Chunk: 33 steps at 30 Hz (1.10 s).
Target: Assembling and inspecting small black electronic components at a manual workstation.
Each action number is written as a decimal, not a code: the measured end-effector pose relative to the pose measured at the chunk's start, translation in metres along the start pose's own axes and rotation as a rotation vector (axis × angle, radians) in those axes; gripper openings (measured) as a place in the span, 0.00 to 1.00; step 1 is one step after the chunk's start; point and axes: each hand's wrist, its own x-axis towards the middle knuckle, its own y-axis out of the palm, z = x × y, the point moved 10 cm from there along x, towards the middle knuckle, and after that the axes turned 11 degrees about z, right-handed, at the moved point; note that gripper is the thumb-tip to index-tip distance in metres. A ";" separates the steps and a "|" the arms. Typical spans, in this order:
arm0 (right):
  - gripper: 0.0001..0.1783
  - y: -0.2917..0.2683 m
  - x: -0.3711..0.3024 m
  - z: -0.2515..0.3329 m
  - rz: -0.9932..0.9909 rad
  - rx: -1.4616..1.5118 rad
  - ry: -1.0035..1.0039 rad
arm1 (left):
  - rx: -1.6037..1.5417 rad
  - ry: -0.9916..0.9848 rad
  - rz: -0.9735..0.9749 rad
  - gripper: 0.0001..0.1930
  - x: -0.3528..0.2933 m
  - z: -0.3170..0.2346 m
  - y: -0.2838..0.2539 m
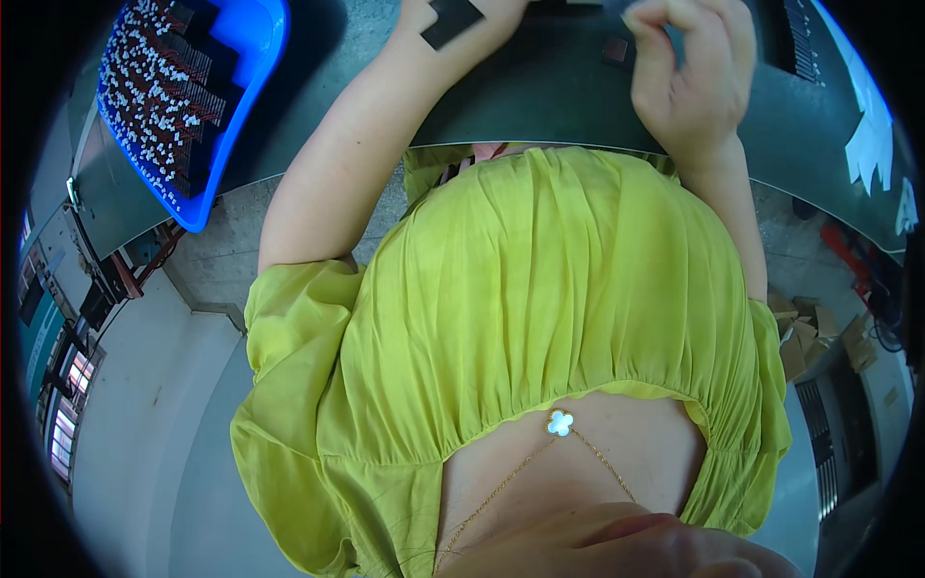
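My left hand (487, 21) reaches over the dark green table at the top edge, where its fingers are cut off from view. A black angular patch (451, 23) lies against the back of that hand near the wrist. To its right, my right hand (692, 77) is raised with fingers curled and the thumb and fingertips drawn together. Whatever is in that pinch is too small or blurred to make out. Between the hands, a dark strip (568, 7) shows at the top edge. A small dark square piece (615, 49) lies on the table beside my right fingertips.
A blue tray (252, 82) at the left holds many dark, thin parts with white ends. More thin dark parts (802, 40) stand in a row at the far right. White torn strips (867, 144) hang at the table's right edge. Cardboard boxes (807, 332) lie on the floor.
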 end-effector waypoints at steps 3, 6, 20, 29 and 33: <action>0.06 -0.018 -0.018 -0.009 -0.090 0.207 0.127 | 0.002 -0.086 -0.260 0.13 -0.004 -0.001 -0.042; 0.31 -0.013 -0.029 -0.020 0.031 0.306 0.229 | 0.716 0.175 -0.223 0.13 -0.009 -0.054 -0.034; 0.11 -0.009 -0.069 -0.063 0.079 0.714 0.508 | 0.763 0.465 -0.071 0.23 -0.020 -0.074 0.003; 0.08 0.000 -0.099 -0.087 0.191 0.834 0.911 | 0.737 0.052 0.672 0.33 -0.018 -0.027 0.068; 0.24 0.018 -0.081 -0.072 0.263 0.835 1.030 | 0.682 0.101 0.616 0.23 -0.021 -0.022 0.066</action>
